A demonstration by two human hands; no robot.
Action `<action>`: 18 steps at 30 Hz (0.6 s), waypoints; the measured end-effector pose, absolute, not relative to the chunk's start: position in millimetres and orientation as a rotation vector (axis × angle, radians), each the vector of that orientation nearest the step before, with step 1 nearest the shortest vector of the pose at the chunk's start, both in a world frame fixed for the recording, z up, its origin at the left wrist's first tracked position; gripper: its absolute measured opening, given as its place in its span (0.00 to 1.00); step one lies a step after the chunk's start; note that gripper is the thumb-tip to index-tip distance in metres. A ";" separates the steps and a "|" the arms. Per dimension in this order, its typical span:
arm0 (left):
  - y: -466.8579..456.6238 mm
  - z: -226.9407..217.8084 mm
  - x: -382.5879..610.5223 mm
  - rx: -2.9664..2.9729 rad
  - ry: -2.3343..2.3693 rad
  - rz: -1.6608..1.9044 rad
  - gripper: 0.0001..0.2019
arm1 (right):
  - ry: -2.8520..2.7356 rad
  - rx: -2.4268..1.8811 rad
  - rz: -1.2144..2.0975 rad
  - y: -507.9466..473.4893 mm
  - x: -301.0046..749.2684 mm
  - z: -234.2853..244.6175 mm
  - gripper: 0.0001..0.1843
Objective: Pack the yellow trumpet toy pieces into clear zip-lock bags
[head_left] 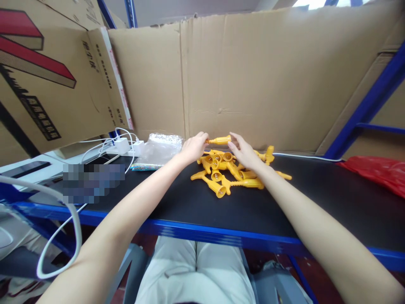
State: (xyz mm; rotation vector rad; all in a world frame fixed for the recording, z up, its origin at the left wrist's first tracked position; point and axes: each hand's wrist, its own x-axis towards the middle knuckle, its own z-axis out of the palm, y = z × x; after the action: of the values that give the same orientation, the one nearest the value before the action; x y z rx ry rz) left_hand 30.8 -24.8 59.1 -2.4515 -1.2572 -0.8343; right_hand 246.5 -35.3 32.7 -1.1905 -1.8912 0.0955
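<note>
A yellow plastic piece with a flared, bell-like end (220, 140) is held level above a pile of similar pieces. Its thin end is pinched in the fingers of my left hand (194, 147). My right hand (244, 151) has its thumb and fingertips at the flared end, closed around the rim. Beneath both hands lies the heap of yellow plastic pieces (218, 189), some with hooked or forked ends and small metallic bits inside their cups. Part of the heap is hidden behind my right hand and forearm.
Left of the heap lies a clear plastic bag (158, 150), near white chargers (122, 145) with looping cables. Phones rest farther left. A red plastic bag (376, 171) sits at the right. Cardboard (259, 80) stands behind the black shelf (196, 213), which has a blue metal edge (221, 236).
</note>
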 end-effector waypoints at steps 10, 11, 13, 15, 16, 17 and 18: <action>-9.7 28.1 4.9 -2.514 -0.989 -0.888 0.07 | -2.024 -0.973 0.250 -44.5 228.6 33.1 0.18; -9.3 28.6 3.5 -2.517 -0.996 -0.890 0.07 | -2.073 -0.957 0.118 -46.2 228.5 34.0 0.17; -9.9 30.4 2.8 -2.526 -1.007 -0.899 0.07 | -2.170 -0.922 -0.135 -49.8 229.5 37.5 0.15; -12.1 32.2 3.8 -2.536 -1.013 -0.905 0.07 | -2.241 -0.905 -0.345 -53.5 230.9 42.0 0.14; -13.5 33.0 4.5 -2.538 -1.019 -0.904 0.08 | -2.262 -0.908 -0.423 -55.3 231.4 44.1 0.14; -14.9 33.7 5.2 -2.541 -1.027 -0.897 0.08 | -2.274 -0.916 -0.478 -57.2 231.7 45.8 0.15; -16.4 34.2 5.7 -2.541 -1.034 -0.887 0.09 | -2.279 -0.929 -0.507 -58.9 231.6 46.9 0.15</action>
State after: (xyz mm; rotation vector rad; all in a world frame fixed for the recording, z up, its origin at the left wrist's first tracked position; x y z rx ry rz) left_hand 5.7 -16.4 34.2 -2.5411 -1.0343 -0.8866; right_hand 231.6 -58.9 46.9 -0.9286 -2.2792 -0.5072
